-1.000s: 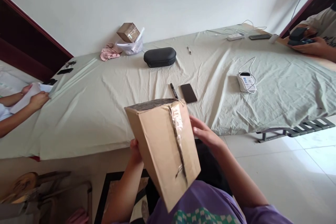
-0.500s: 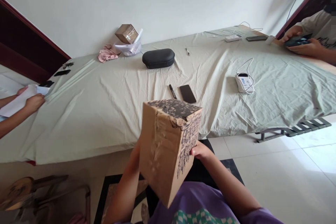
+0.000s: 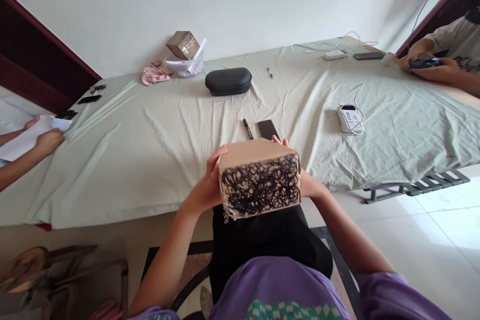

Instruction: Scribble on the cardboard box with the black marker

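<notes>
I hold a brown cardboard box (image 3: 258, 177) between both hands, just in front of the table's near edge. Its face toward me is covered in black scribbles. My left hand (image 3: 207, 187) grips the box's left side, fingers curled over the top edge. My right hand (image 3: 307, 182) is pressed on the right side, mostly hidden behind the box. Just beyond the box, a black marker (image 3: 248, 129) and a dark phone (image 3: 268, 129) lie on the grey-green cloth covering the table (image 3: 150, 135).
A black case (image 3: 228, 81), a pink cloth (image 3: 153, 75), a small box on a plastic bag (image 3: 184, 52) and a white device with cable (image 3: 351, 118) lie on the table. Another person's hands hold paper (image 3: 28, 137) at left; a further person holds a dark device (image 3: 425, 62) at right.
I have turned the box from standing on end, taped side toward me, to lying level with the scribbled face toward me. Both hands shifted to its sides.
</notes>
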Available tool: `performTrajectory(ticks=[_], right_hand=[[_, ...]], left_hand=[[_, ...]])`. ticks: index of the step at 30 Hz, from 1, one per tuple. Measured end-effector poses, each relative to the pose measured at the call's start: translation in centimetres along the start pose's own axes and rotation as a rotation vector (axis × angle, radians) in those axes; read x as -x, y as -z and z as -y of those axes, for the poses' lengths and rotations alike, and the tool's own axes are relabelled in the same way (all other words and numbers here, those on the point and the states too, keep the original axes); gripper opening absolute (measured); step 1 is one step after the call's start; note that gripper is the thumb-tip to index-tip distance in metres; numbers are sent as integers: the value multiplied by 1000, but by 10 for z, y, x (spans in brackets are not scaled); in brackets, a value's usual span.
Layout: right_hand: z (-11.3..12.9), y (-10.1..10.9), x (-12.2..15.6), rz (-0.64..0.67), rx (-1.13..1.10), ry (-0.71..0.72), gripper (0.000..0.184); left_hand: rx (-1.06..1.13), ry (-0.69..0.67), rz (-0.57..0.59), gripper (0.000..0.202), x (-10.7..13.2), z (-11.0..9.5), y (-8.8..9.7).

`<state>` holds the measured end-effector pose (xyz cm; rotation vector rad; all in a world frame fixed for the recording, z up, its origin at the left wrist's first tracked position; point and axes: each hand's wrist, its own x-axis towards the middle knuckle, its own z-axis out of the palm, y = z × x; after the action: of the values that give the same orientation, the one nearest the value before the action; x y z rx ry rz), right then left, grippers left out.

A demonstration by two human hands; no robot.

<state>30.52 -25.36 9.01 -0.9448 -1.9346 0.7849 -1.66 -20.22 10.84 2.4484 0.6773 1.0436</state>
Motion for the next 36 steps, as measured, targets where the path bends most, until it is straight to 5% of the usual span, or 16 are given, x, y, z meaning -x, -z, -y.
performTrajectory(ticks=[3,5,10,15,21,27,32,36], right_hand=[[6,19,-12,-16,150,121,138],[6,25,-20,-53,202,164,133],[-9,22,-26,-33,271,128,138],[-24,7,-19,-19,251,38,141],[-26,-3,-21,-70,215,31,148],[-31,-3,-18,-41,212,40,146],[-34,-8,-21,-97,167,83,144],[-34,-21,-22,-99,87,46,138]], left_hand=[[-9,-116,-68,99,-15,2,3],[3,-64,-62,100,-22,1,4],[212,174,206,164,-23,2,12],[557,233,254,128,-15,2,11],[394,410,86,120,-13,-9,-5],[583,366,209,122,-8,-1,2],[550,459,57,107,-10,-2,4],[571,304,160,137,1,17,2]])
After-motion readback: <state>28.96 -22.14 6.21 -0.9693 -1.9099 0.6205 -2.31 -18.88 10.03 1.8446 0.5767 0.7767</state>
